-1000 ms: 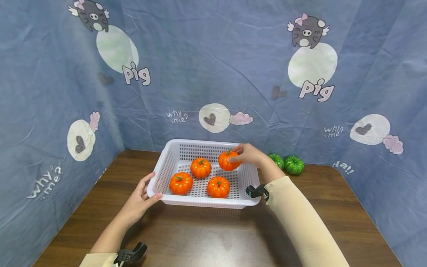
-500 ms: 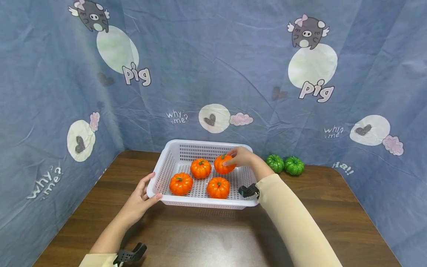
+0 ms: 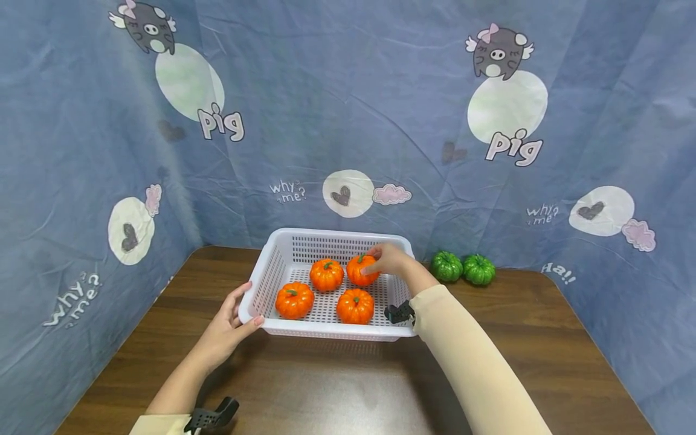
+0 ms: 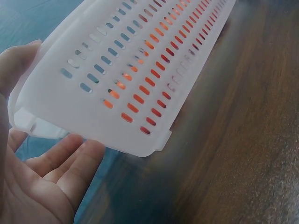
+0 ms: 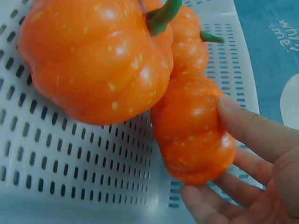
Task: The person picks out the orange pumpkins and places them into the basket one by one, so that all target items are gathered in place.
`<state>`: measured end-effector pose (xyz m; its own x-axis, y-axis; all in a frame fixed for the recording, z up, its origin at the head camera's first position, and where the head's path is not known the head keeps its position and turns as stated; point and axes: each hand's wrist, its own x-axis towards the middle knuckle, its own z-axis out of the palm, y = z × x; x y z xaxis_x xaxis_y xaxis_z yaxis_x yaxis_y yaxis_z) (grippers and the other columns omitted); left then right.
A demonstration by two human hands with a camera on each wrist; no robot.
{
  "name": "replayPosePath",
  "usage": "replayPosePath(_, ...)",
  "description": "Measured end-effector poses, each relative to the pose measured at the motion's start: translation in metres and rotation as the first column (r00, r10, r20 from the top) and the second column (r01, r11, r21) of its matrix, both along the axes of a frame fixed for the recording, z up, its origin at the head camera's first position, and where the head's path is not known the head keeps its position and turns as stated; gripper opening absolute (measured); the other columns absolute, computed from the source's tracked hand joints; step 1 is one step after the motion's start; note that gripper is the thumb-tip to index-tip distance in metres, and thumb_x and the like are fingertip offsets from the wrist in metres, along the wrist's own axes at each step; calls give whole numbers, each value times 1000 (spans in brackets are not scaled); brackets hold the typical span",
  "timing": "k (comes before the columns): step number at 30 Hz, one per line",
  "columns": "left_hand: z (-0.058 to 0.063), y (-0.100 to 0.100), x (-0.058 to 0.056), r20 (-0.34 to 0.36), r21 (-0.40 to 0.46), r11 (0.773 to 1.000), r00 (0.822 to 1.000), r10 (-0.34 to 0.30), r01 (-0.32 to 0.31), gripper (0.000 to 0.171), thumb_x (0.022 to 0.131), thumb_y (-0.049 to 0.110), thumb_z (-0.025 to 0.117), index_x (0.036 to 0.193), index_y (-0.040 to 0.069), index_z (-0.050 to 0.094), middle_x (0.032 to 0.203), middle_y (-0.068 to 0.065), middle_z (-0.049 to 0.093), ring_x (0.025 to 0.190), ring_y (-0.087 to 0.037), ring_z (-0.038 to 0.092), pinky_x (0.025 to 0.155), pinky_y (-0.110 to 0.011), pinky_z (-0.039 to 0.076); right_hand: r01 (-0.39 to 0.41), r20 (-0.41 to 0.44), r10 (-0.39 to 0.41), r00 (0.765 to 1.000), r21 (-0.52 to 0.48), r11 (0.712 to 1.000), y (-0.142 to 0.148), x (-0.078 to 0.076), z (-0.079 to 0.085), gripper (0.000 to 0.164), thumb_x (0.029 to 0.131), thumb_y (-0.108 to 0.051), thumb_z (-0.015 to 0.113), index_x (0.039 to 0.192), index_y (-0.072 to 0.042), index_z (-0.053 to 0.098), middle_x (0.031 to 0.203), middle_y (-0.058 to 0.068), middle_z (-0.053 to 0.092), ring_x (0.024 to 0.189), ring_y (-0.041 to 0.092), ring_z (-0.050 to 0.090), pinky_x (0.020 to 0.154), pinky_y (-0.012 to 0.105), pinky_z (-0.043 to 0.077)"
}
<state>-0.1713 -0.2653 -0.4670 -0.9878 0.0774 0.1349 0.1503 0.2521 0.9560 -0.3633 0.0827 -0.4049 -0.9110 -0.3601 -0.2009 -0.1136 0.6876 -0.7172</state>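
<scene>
A white plastic basket (image 3: pixel 326 328) with slotted walls stands on the table and holds several small orange pumpkins with green stems. My left hand (image 3: pixel 231 323) grips its near left corner, thumb over the rim and fingers outside; the left wrist view shows the fingertips against the basket's outer end wall. My right hand (image 3: pixel 393 261) reaches into the back right part of the basket. Its thumb and fingers hold a pumpkin (image 5: pixel 194 130) from the side. Another pumpkin (image 5: pixel 98 60) looms large beside it in the right wrist view, and a third pumpkin (image 3: pixel 327 275) lies to its left.
Two green pumpkins, one of them the right-hand pumpkin (image 3: pixel 479 269), sit on the table right of the basket, near the back edge. A blue printed cloth (image 3: pixel 304 109) hangs behind and along both sides. The brown wooden table (image 3: pixel 337 380) extends in front of the basket.
My right hand has moved left and down with the pumpkin, lowering it into the basket beside the others. More of the green pumpkins shows now. The left hand keeps its place on the basket.
</scene>
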Motion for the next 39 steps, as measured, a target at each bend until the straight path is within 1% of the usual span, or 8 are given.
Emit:
replayPosePath(4,1,0,0,2,-3,1000,1000,6,-6,83,95,10,68,158,12,14,153,-29,35,131,-45,45,88,-16,46,-20,-8,20,1000,22,1000,-1,-3,-4,59,82,-19,84,134,-3,60,137,15,60,124,29,55,108,43,41)
replayPosePath(8,1,0,1,5,-10,1000,1000,12,-11,83,95,11,68,159,12,15,153,-29,35,131,-45,45,88,-16,46,-37,1,37,999,27,999,-2,-3,-6,61,82,-17,84,136,-2,59,140,15,58,127,29,54,110,43,38)
replayPosePath(12,1,0,1,2,-10,1000,1000,17,-17,82,95,10,68,158,12,15,153,-29,35,132,-45,44,88,-15,46,-44,-10,45,999,32,998,-4,-3,-6,60,82,-16,84,136,-2,59,139,15,58,126,29,54,110,42,39)
replayPosePath(15,0,0,0,5,-11,1000,1000,14,-14,82,95,11,68,158,12,14,153,-29,35,132,-45,44,88,-15,46,-26,-2,26,1000,34,999,-6,-1,-6,58,82,-14,84,134,-4,60,138,15,59,125,29,54,109,43,40)
replayPosePath(18,-1,0,-1,7,-3,1000,1000,10,-10,83,95,11,68,159,12,14,154,-29,34,132,-45,44,88,-16,46,-5,8,5,1000,27,1000,-7,0,-7,56,81,-10,84,131,-5,61,138,18,57,126,31,54,108,44,41)
replayPosePath(24,-5,-2,-2,7,-20,1000,1000,14,-14,84,95,13,69,158,12,15,154,-29,33,132,-46,44,89,-18,46,-4,10,4,1000,8,1000,-6,1,-10,55,80,-7,84,129,-5,61,139,23,56,128,34,53,108,46,41)
replayPosePath(32,-2,-1,-1,-1,-16,1000,1000,14,-14,83,95,11,68,158,12,15,154,-29,34,132,-45,44,88,-15,45,-6,30,6,1000,1,1000,-7,1,-10,53,80,-5,83,129,-5,61,137,23,57,125,34,55,106,46,43)
replayPosePath(39,-2,0,-1,-5,-29,999,1000,12,-12,83,95,12,68,158,11,14,154,-28,34,132,-45,44,89,-15,45,-8,11,8,1000,16,1000,-7,0,-10,51,81,-4,82,128,-4,61,132,22,60,120,32,57,105,44,45)
